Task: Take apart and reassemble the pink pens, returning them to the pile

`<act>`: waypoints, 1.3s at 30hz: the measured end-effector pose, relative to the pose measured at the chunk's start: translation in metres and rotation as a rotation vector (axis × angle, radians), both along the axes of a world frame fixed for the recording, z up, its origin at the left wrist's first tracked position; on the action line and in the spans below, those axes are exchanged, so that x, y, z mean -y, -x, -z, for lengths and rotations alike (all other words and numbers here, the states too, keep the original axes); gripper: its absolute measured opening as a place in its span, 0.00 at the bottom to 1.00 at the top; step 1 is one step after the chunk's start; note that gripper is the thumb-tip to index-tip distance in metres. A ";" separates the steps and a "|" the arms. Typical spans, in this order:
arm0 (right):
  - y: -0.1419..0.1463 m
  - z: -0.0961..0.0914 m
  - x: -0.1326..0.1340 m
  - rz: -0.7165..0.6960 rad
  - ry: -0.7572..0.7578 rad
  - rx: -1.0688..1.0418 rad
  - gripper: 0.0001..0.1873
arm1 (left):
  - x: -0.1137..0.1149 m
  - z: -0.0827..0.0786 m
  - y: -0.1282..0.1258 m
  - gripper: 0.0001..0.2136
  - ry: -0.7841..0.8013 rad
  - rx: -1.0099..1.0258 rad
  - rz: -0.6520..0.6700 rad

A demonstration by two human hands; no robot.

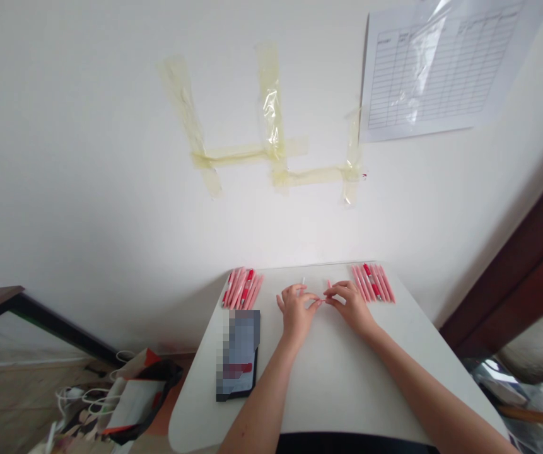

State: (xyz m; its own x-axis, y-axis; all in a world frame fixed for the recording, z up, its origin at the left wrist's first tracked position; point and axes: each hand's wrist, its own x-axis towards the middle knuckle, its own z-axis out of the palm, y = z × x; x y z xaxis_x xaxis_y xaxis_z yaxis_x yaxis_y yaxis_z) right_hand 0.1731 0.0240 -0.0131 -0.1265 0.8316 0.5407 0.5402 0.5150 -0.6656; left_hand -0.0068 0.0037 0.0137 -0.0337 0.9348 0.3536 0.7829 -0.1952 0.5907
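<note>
Over the middle of the white table, my left hand (294,310) and my right hand (350,306) meet fingertip to fingertip. Both are closed in a pinch on a small thin pinkish piece (322,301), mostly covered by the fingers; it looks like part of a pen, but I cannot tell which. A short whitish stick (304,280) shows just beyond my left fingers. Behind my right fingertips a pink tip (328,284) shows; whether it is held or lying on the table I cannot tell.
Pink and red pens lie in a left group (243,289) and a right group (373,283) along the back. A phone (240,356) lies left of my left forearm. The table (337,391) meets a wall with yellowed tape (272,104) and a printed sheet (434,72).
</note>
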 end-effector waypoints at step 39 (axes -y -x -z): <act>-0.015 0.005 -0.010 0.040 -0.061 0.193 0.17 | 0.001 -0.003 0.001 0.02 -0.019 0.026 -0.026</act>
State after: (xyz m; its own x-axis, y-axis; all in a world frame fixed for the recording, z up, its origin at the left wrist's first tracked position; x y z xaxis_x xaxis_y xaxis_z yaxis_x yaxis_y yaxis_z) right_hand 0.1879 0.0342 -0.0179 -0.2003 0.8046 0.5591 0.6754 0.5268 -0.5161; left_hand -0.0079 0.0023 0.0166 -0.0667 0.9267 0.3697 0.7724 -0.1865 0.6071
